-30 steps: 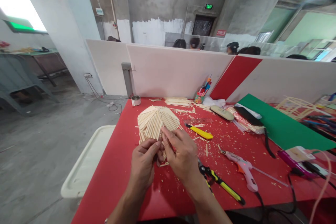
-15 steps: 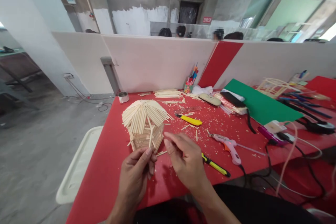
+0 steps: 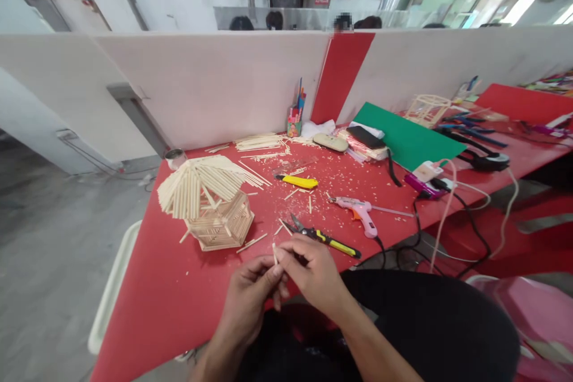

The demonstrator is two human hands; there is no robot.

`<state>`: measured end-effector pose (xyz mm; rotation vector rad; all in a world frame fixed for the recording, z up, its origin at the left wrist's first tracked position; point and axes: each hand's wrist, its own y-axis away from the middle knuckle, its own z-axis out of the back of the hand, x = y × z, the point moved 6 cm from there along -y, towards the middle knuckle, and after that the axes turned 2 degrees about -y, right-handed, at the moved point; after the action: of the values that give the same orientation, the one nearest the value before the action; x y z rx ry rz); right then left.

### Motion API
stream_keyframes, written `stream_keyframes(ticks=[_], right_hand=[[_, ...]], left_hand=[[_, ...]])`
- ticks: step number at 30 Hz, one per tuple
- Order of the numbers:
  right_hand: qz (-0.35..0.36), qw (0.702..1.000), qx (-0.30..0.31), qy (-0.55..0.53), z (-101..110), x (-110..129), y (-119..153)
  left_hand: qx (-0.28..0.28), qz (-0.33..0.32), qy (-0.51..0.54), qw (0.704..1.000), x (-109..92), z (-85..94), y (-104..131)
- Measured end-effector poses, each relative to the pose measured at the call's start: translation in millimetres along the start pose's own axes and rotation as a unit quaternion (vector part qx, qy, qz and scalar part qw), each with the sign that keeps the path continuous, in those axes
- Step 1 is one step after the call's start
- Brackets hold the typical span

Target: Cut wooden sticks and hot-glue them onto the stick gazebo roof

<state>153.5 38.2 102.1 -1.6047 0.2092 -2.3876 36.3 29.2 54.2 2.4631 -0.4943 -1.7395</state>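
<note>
My left hand [image 3: 253,292] is closed, thumb and fingers pinching a short, pale wooden stick [image 3: 274,250] that points up. My right hand [image 3: 316,271] meets it there, its thumb and forefinger on the same stick; the lower part is hidden by fingers. Ahead and to the left stands a little pavilion model [image 3: 224,227] made of wooden sticks, with a sloping stick roof [image 3: 197,185]. Just beyond my right hand lie black-and-yellow cutting pliers [image 3: 338,245].
A yellow utility knife [image 3: 299,182] and a pink glue gun [image 3: 358,210] lie on the red table [image 3: 147,304] among scraps. Behind are loose sticks [image 3: 259,142], a pen holder [image 3: 294,125] and a green board [image 3: 403,137]. Cables [image 3: 447,221] hang over the right side.
Both hands have moved away from the pavilion model, toward me. My right fingers, earlier apart from the left hand, now touch the stick. The view has turned right and down.
</note>
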Motion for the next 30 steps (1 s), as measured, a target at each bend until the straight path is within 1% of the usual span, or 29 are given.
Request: stream_keyframes(ticks=[2,3,4,6,9,11,12,14,16,18,20,22,23,25,27,30], right_hand=[[-0.016,0.995,0.019,0.099,9.9,-18.7,12.4],[-0.027,0.984,0.021,0.175,15.6,-28.6,18.8],[-0.044,0.967,0.025,0.251,20.9,-38.5,24.9],[-0.081,0.922,0.061,0.373,26.2,-55.5,34.9],[-0.131,0.861,0.129,0.474,27.9,-67.8,40.0],[-0.143,0.836,0.157,0.506,28.8,-67.9,36.1],[-0.138,0.830,0.166,0.514,29.4,-67.2,33.1],[-0.116,0.830,0.165,0.519,32.5,-67.4,27.6],[-0.102,0.841,0.143,0.512,39.0,-72.4,26.2],[-0.103,0.863,0.118,0.480,46.1,-79.4,29.9],[-0.099,0.895,0.101,0.424,49.7,-81.0,36.7],[-0.086,0.924,0.099,0.360,47.9,-74.2,43.4],[-0.079,0.934,0.106,0.332,45.1,-68.7,45.8],[-0.072,0.943,0.128,0.300,38.1,-57.7,48.2],[-0.065,0.943,0.146,0.292,31.9,-49.8,47.4],[-0.049,0.942,0.155,0.295,26.6,-45.7,44.6]], left_hand=[[-0.019,0.006,0.002,1.000,7.6,-1.1,-3.1],[-0.033,0.002,0.000,0.999,9.2,-0.3,-4.4],[-0.044,-0.006,-0.005,0.999,9.6,0.7,-5.6],[-0.052,-0.019,-0.019,0.998,8.3,1.8,-7.7],[-0.060,-0.030,-0.043,0.997,5.2,3.9,-9.7],[-0.076,-0.036,-0.062,0.995,3.5,7.6,-9.7],[-0.085,-0.042,-0.072,0.993,2.7,9.9,-9.5],[-0.096,-0.057,-0.088,0.990,0.9,13.9,-9.0],[-0.111,-0.075,-0.087,0.987,-1.4,17.4,-8.5],[-0.126,-0.087,-0.073,0.985,-3.4,19.0,-8.8],[-0.131,-0.089,-0.064,0.985,-4.8,17.0,-10.1],[-0.118,-0.089,-0.072,0.986,-6.3,11.0,-12.3],[-0.111,-0.091,-0.078,0.987,-7.1,7.8,-13.4],[-0.096,-0.093,-0.098,0.986,-8.3,2.2,-15.3],[-0.084,-0.094,-0.125,0.984,-8.7,-0.9,-16.4],[-0.070,-0.096,-0.170,0.978,-8.2,-1.6,-15.8]])
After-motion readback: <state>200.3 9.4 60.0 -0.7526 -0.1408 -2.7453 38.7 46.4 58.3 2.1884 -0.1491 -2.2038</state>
